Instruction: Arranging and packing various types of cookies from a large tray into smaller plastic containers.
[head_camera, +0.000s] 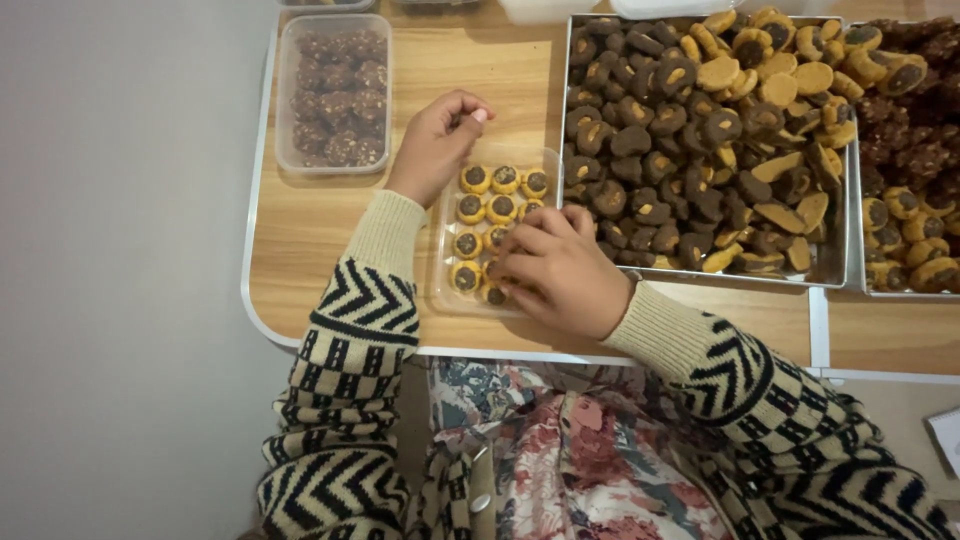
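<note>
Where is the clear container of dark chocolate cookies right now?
In the head view, the clear container sits at the table's far left, just left of the left hand.

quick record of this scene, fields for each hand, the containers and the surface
left hand: fingers curled, resting at the far left corner of the clear tray
right hand: fingertips down on the cookies in the clear tray
clear tray: yellow cookies with dark centres in rows, partly filled
metal tray: heaped with loose dark and yellow cookies, right of the clear tray
plastic box: dark round cookies, far left
surface: wooden table with a white edge
</note>
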